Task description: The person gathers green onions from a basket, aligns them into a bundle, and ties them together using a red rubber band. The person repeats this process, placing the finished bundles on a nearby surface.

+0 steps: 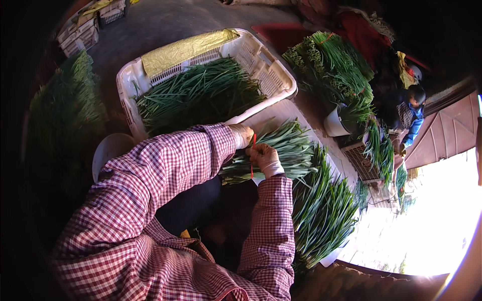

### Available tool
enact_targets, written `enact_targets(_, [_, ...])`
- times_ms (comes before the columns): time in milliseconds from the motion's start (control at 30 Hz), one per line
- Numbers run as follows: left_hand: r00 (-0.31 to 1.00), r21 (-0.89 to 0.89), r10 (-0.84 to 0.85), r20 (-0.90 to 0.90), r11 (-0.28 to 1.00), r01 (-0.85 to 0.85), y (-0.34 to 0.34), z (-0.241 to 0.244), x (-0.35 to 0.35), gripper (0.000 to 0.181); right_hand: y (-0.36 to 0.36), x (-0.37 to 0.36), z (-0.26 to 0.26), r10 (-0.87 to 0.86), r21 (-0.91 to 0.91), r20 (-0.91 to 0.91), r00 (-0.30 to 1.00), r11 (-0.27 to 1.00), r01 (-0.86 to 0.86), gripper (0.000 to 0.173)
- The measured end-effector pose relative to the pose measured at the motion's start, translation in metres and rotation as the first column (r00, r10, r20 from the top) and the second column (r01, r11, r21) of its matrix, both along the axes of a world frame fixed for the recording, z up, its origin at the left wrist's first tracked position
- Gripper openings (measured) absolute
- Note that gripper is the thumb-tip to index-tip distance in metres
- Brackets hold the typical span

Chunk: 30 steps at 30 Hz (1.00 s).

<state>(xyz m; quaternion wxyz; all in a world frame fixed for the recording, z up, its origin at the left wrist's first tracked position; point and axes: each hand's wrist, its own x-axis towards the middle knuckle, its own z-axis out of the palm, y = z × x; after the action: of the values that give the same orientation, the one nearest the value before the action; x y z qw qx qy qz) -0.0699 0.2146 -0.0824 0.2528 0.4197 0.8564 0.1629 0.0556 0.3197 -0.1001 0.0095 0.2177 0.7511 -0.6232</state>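
Both of my hands are at a bundle of long green leaves [288,150] that look like Chinese chives. A narrow red tie [252,171] runs across the bundle. My right hand [265,160] pinches the tie over the leaves. Close by on the upper left, my left hand [243,135] has its fingers closed at the tie's upper part; the exact fingertip grip is partly hidden. Pale coverings wrap both wrists. Under the bundle is a flat board [271,113]. A larger pile of loose chives [324,210] lies to the right of the bundle.
Beyond my left arm stands a white plastic crate [276,82] holding chives [203,86], a yellow sheet [188,49] over its far rim. Tied bundles [335,64] are stacked at upper right near a white bucket [336,120]. Another person [412,113] works by a brown crate [361,160].
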Motion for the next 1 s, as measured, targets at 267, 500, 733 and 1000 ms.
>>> enact_targets(267, [0.819, -0.491, -0.477, -0.319, 0.822, 0.287, 0.026, -0.084, -0.04, 0.02, -0.022, 0.003, 0.035, 0.059, 0.069, 0.224, 0.973, 0.995, -0.076, 0.021])
enact_targets(500, [0.903, -0.212, -0.303, -0.303, 0.946, 0.246, -0.016, 0.005, 0.0, 0.02, -0.01, 0.019, 0.013, -0.065, 0.039, 0.091, 0.994, 0.997, 0.062, 0.019])
enact_targets(733, [0.947, 0.248, 0.312, 0.075, 0.914, -0.321, -0.02, -0.059, 0.026, 0.011, -0.018, 0.025, -0.024, -0.169, 0.15, -0.209, 0.963, 0.968, 0.203, 0.013])
enact_targets(1000, [0.989, 0.209, 0.089, -0.119, 0.976, -0.063, -0.023, -0.022, 0.037, 0.035, -0.041, 0.025, 0.026, 0.284, 0.693, -0.44, 0.852, 0.711, 0.121, 0.019])
